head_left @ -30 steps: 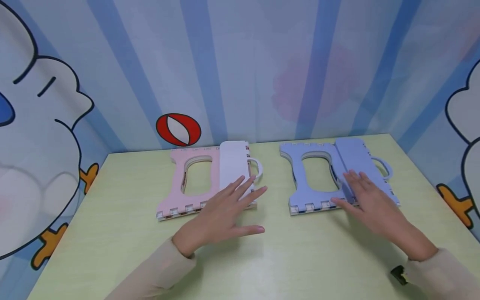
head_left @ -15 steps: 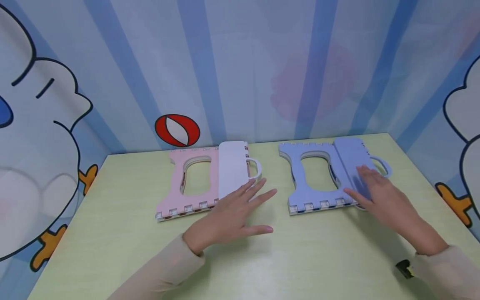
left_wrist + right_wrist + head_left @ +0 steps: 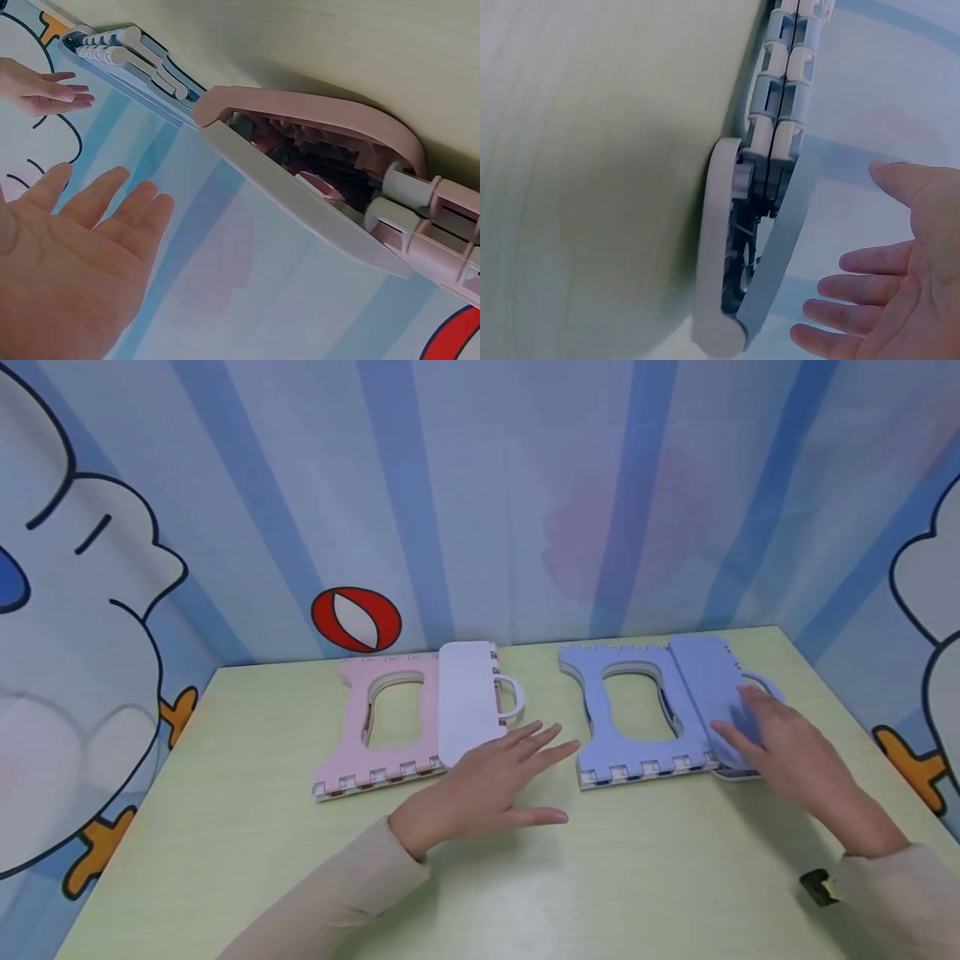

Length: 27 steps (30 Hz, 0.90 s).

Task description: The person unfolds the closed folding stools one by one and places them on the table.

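A pink and white folding stool (image 3: 392,762) lies folded flat on the table, with its white handle loop toward the right. To its right lies a blue folding stool (image 3: 643,758), folded flat too. My left hand (image 3: 487,793) hovers near the front right corner of the pink stool, fingers spread and holding nothing. Over the right part of the blue stool I hold my right hand (image 3: 806,760), its fingers extended and covering some of the panel and handle. In the right wrist view, a gap separates that hand from the blue stool's edge (image 3: 784,251).
The pale yellow-green table (image 3: 247,827) meets a blue striped backdrop (image 3: 510,502) just behind the stools. Cartoon figures and a red and white ball (image 3: 356,619) are printed on it. A small dark object (image 3: 819,887) sits by the right sleeve.
Both hands have drifted to the right, the left one off the pink stool's white panel and the right one across the blue stool's panel. Neither stool has moved.
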Motion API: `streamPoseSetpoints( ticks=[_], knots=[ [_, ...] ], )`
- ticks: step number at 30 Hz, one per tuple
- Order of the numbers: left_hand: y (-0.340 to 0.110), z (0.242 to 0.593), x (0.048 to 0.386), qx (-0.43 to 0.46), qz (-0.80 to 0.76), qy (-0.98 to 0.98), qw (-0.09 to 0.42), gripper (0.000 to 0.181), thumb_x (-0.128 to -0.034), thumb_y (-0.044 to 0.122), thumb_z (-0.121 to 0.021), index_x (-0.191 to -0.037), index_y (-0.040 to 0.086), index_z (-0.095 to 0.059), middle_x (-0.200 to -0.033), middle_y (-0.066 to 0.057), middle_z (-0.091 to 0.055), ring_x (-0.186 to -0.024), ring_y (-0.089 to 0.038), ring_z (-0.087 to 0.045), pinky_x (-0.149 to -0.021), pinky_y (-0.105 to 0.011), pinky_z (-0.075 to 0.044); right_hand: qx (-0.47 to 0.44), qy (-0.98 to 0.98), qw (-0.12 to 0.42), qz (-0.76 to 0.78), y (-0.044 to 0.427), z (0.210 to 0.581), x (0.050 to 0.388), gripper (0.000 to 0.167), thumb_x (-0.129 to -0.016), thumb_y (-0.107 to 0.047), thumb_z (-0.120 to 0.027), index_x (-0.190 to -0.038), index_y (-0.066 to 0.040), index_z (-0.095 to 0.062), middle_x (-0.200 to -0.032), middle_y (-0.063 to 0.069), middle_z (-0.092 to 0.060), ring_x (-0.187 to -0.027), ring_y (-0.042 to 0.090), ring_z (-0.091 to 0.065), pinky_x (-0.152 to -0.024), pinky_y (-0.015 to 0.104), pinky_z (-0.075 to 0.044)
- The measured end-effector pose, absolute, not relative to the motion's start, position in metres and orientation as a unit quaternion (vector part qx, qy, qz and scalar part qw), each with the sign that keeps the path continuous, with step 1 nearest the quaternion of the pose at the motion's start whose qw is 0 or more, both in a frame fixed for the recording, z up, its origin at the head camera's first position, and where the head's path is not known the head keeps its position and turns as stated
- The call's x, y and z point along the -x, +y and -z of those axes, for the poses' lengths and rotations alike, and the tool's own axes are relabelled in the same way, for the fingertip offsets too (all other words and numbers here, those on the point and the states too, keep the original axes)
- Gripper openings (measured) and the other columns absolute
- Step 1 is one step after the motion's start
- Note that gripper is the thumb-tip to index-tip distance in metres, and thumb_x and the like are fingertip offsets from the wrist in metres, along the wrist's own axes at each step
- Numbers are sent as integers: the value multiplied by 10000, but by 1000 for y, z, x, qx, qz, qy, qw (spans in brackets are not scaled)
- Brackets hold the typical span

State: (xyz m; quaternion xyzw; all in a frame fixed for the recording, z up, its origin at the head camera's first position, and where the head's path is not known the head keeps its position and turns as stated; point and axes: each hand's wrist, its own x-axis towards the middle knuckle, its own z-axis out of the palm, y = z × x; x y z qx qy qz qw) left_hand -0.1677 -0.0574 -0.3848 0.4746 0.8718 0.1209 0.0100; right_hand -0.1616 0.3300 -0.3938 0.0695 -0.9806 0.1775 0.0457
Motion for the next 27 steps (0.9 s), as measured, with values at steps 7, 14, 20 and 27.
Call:
streamPoseSetpoints(
  ticks=[7, 14, 20, 27],
  knots=[
    [-50, 386, 172, -484, -98, 869, 11, 758, -1003, 639, -385, -1615, 262, -147, -1647, -68, -169, -1510, -229, -134, -1205, -372, -144, -47, -982, 53, -176, 345, 399, 165, 793, -1040, -459, -489, -1445, 198, -307, -1455, 437, -291, -1263, 628, -324, -975, 733, -310],
    [-46, 389, 176, -488, -88, 869, 8, 696, -1042, 569, -361, -1615, 234, -153, -1647, -81, -167, -1511, -226, -118, -1210, -362, -115, -26, -983, 47, -178, 358, 403, 168, 813, -1045, -470, -468, -1425, 229, -299, -1449, 457, -261, -1277, 632, -296, -978, 734, -300],
    [-42, 391, 179, -491, -84, 867, -11, 660, -1064, 509, -363, -1612, 193, -173, -1631, -120, -221, -1502, -247, -166, -1206, -373, -149, -4, -980, 56, -189, 372, 405, 173, 792, -1049, -459, -461, -1415, 229, -315, -1439, 461, -270, -1277, 632, -296, -962, 740, -313],
    [-34, 391, 181, -490, -61, 869, -16, 656, -1084, 475, -304, -1610, 124, -132, -1644, -100, -169, -1508, -250, -116, -1209, -340, -69, -6, -975, 41, -220, 389, 405, 182, 744, -1072, -425, -405, -1409, 232, -318, -967, 367, -579, -639, 374, -568, -624, 545, -471]
  ],
)
